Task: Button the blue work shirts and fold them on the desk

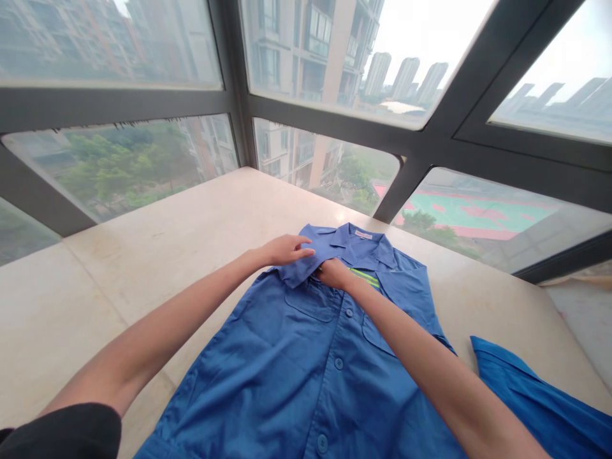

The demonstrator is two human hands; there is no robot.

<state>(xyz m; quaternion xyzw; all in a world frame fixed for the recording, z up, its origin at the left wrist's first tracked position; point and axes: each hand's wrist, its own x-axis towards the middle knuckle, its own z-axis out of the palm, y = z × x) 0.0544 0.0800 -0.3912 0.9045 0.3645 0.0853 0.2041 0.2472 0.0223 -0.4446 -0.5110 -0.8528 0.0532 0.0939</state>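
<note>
Blue shirt (268, 357): bottom middle of frame. Your left hand (289, 249) loose over it; your right hand (333, 274) tucked under fold (299, 273) (can't tell if pinching). Looks like folding step; next probably needs smoothing.

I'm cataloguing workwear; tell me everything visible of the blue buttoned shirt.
The blue shirt looks like creased woven cloth, with buttons, chest pockets, yellow-green stripes and a label inside the collar. It lies on the pale ledge, collar toward the windows, upper part folded. The left hand is over the fold; the right hand's fingers are hidden beneath cloth. Its hem is out of frame.
</note>
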